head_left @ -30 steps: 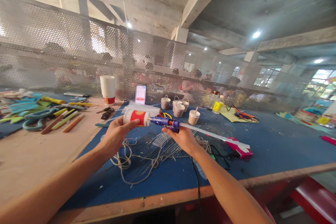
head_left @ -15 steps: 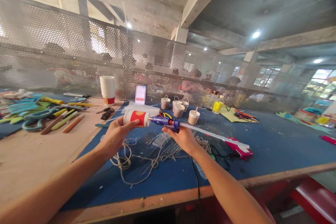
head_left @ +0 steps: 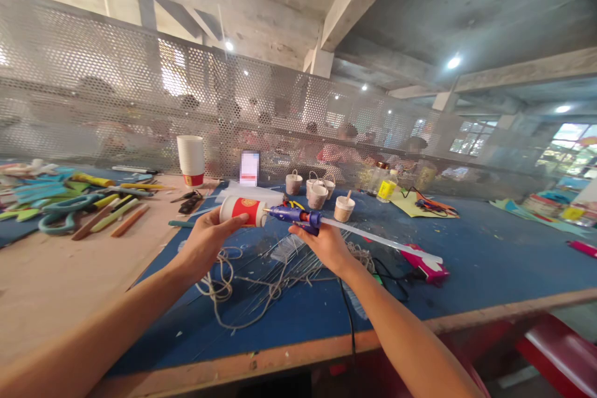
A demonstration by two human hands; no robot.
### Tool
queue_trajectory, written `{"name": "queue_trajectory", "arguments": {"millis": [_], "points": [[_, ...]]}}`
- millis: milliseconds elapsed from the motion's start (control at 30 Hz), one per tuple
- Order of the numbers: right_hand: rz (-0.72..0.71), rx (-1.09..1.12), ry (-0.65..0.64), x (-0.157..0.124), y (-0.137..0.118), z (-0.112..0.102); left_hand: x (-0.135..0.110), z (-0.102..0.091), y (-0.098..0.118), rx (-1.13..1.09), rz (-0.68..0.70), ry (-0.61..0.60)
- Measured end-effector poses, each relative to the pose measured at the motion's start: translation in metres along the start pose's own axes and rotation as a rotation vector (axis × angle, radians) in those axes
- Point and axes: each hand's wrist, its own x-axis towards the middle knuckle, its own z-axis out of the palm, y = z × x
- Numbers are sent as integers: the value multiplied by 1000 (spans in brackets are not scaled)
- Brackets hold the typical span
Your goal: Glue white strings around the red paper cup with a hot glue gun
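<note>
My left hand (head_left: 211,233) is closed around a red and white paper cup (head_left: 245,210), which lies on its side in the air. My right hand (head_left: 329,247) grips a blue hot glue gun (head_left: 293,216), and a long clear glue stick (head_left: 382,239) sticks out of its back end. The gun's nozzle points left and is at the cup's right end; whether it touches cannot be made out. Beneath both hands, loose grey cord (head_left: 275,292) and thin wires lie on the blue table mat (head_left: 196,329).
Small cord-wrapped buckets (head_left: 318,194) and a cup with a stick (head_left: 344,208) stand behind the gun. A cup stack (head_left: 191,158) and a phone (head_left: 249,168) are at the mesh panel (head_left: 261,106). Scissors (head_left: 69,211) lie left; a magenta tool (head_left: 426,264) lies right.
</note>
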Motion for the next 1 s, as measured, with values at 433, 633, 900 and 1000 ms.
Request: {"name": "queue_trajectory", "arguments": {"millis": [433, 633, 900, 1000], "points": [[15, 22, 12, 2, 3, 1, 1, -1, -1, -7, 5, -14], [39, -7, 9, 2, 3, -1, 0, -1, -1, 6, 1, -1], [31, -24, 20, 1, 2, -1, -2, 1, 2, 14, 17, -13], [28, -17, 22, 1, 2, -1, -2, 1, 2, 12, 18, -19]]}}
